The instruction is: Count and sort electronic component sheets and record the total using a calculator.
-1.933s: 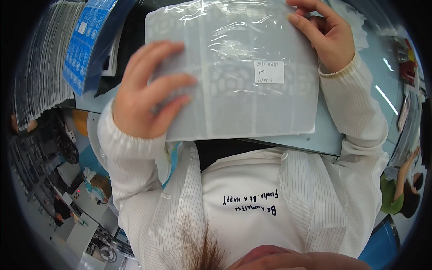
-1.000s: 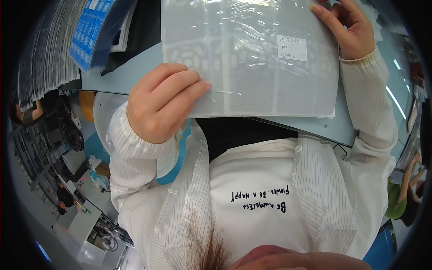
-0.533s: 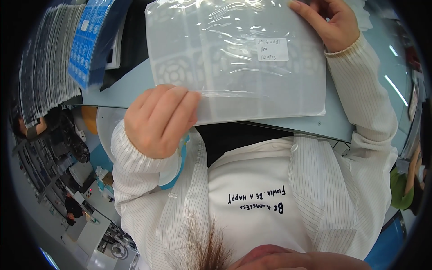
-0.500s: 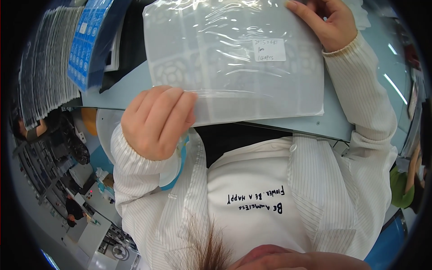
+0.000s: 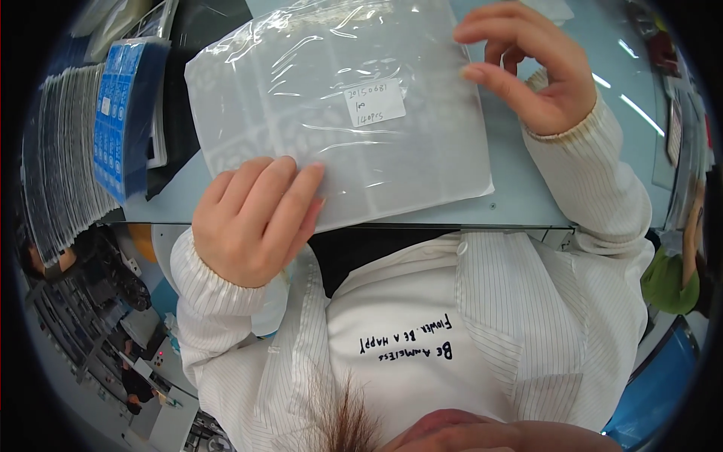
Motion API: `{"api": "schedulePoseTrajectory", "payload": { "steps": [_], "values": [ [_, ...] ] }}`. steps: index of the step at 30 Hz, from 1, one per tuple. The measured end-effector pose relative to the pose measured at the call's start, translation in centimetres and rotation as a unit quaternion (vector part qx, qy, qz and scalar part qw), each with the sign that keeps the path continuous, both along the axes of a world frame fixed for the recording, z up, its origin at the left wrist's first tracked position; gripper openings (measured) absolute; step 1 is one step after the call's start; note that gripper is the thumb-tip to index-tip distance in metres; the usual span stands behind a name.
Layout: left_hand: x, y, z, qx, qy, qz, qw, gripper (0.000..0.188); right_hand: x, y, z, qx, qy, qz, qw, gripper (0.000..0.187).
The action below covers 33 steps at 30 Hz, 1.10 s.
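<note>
A flat package in clear, shiny plastic (image 5: pixel 301 151) lies tilted on the table in front of me, with faint pale patterned sheets showing through. A white handwritten label (image 5: pixel 375 102) is stuck on its upper face. My left hand (image 5: pixel 252 218) is closed on the package's near left edge; the thumb is mostly hidden. Just off the package's right edge, my right hand (image 5: pixel 542 75) is open, its thumb and fingers apart with nothing between them.
On the left stands a long row of thin upright sheets (image 5: pixel 60 158), with blue printed packs (image 5: pixel 124 113) beside it. The pale table (image 5: pixel 520 173) ends close to my body. At the far right is another person's arm with a green sleeve (image 5: pixel 670 279).
The package has shifted left and turned, its right side now lower. My right hand has let go of its right edge and opened. My left hand stays at the near left edge.
</note>
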<state>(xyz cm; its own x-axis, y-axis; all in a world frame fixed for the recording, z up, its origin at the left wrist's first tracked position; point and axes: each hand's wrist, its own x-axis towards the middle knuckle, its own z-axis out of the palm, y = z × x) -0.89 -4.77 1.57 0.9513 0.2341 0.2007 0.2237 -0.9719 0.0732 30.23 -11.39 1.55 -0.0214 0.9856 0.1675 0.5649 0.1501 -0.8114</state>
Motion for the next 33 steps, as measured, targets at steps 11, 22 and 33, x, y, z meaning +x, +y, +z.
{"api": "schedulePoseTrajectory", "payload": {
  "steps": [11,22,33],
  "values": [
    [-1.3,0.0,-1.1,-0.108,-0.103,0.171,0.974,0.024,1.5,1.6,-6.4,0.335,-0.044,0.138,0.931,0.022],
    [-3.3,-1.5,-3.4,-0.221,-0.342,0.282,0.869,0.018,0.7,-0.1,-5.3,0.149,-0.107,0.083,0.979,0.03],
    [-2.9,0.0,-3.0,-0.378,-0.377,0.318,0.784,0.009,-0.2,0.6,-2.7,0.23,-0.295,0.114,0.92,0.043]
  ]
}}
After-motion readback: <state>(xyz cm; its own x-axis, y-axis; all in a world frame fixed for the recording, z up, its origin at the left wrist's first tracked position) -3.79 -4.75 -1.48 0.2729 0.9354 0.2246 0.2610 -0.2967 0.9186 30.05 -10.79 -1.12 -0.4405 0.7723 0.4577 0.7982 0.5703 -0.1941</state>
